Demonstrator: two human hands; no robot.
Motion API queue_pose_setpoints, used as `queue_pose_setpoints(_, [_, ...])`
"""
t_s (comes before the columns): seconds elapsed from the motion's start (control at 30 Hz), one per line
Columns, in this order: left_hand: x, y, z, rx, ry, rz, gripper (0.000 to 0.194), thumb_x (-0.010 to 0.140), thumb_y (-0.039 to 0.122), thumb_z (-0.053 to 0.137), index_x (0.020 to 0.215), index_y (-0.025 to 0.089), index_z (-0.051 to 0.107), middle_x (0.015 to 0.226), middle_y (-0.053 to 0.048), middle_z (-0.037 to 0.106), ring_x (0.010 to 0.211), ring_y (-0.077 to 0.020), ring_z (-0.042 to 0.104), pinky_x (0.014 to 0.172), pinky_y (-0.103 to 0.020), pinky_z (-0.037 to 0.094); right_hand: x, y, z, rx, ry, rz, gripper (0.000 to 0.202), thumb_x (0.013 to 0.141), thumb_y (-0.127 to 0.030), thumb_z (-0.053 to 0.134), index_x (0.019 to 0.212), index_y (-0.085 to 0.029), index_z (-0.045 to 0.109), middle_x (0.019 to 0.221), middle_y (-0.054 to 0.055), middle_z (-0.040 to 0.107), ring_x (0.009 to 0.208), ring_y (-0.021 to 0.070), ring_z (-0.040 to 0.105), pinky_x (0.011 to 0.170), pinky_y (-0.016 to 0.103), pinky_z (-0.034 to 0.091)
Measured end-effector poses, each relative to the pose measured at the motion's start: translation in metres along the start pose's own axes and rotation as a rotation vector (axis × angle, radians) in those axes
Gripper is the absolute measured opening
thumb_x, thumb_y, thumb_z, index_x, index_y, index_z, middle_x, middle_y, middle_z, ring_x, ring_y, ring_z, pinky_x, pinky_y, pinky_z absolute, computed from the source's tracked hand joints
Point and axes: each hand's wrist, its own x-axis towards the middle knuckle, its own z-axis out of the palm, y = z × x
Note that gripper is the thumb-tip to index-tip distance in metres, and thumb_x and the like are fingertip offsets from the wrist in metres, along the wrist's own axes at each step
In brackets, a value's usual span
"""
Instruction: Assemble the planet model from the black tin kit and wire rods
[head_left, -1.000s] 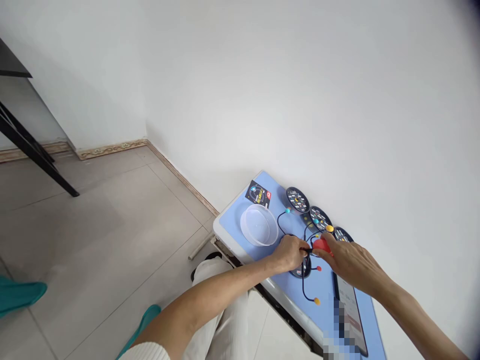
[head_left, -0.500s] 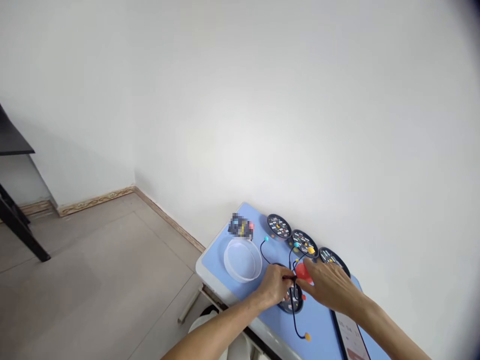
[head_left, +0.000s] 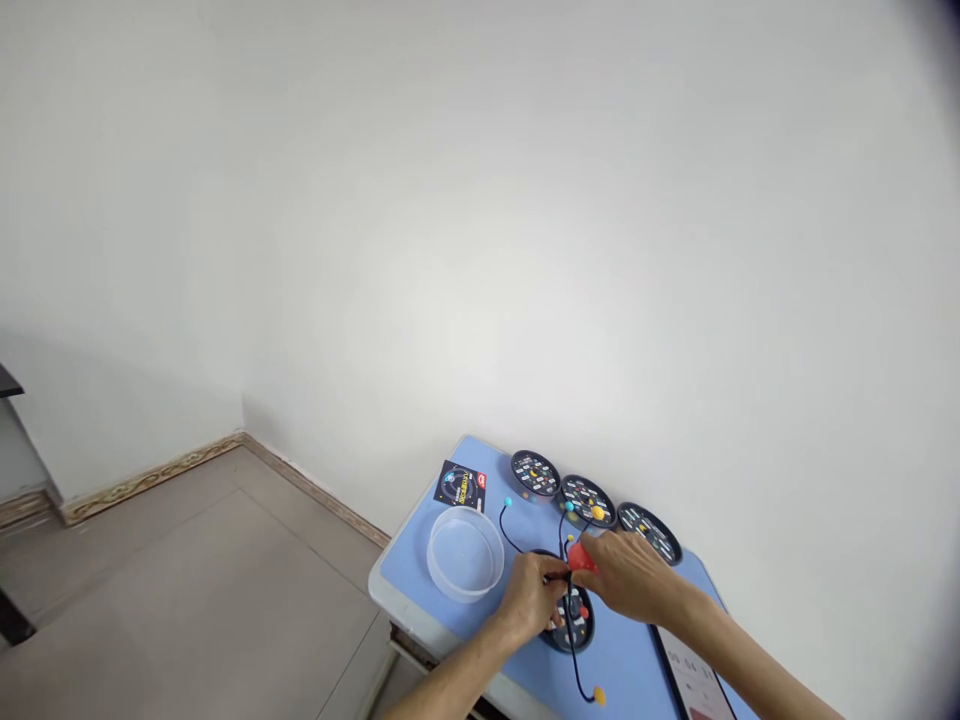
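A model with curved black arms tipped by small coloured balls stands over a round black base (head_left: 579,632) printed with small pictures. My left hand (head_left: 529,600) pinches a black arm near the middle of the model. Closed around a red ball (head_left: 580,559) at the centre is my right hand (head_left: 626,572), its fingers partly hiding it. A yellow ball (head_left: 598,695) ends the arm nearest me. Blue balls, one of them a light blue ball (head_left: 508,502), and another yellow ball (head_left: 597,513) tip arms on the far side. The joint between my fingertips is hidden.
A clear round tub (head_left: 465,555) and a dark printed card (head_left: 460,486) lie left on the blue table (head_left: 412,560). Round black discs, including a left disc (head_left: 535,473) and a right disc (head_left: 649,533), line the wall side. A tablet (head_left: 694,670) showing a timer lies right.
The camera view has shifted, so the table sits lower and further left. Both hands stay together at the model's centre, the left still pinching the arm and the right still on the red ball.
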Motion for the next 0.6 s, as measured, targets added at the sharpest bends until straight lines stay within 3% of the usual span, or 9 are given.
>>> queue_pose_setpoints(0.33, [-0.004,0.006,0.000,-0.012,0.032,-0.006,0.024,0.074,0.032,0.053,0.066,0.014,0.067,0.049,0.004,0.046,0.039,-0.0121,0.052,0.040,-0.021,0.036,0.003,0.000,-0.001,0.005,-0.038,0.010,0.033,0.095,-0.031,0.044,0.093,-0.011,0.069,0.088,0.018,0.074,0.086,0.0339,0.071,0.066,0.034,0.043])
queue_pose_setpoints(0.6, [-0.003,0.011,-0.001,-0.008,0.024,0.010,0.024,0.074,0.035,0.055,0.061,0.016,0.061,0.045,0.005,0.042,0.037,-0.0121,0.051,0.036,-0.020,0.030,0.005,0.001,-0.013,0.068,-0.089,0.046,0.034,0.088,-0.043,0.058,0.083,-0.013,0.073,0.086,0.017,0.075,0.085,0.0337,0.071,0.066,0.033,0.044])
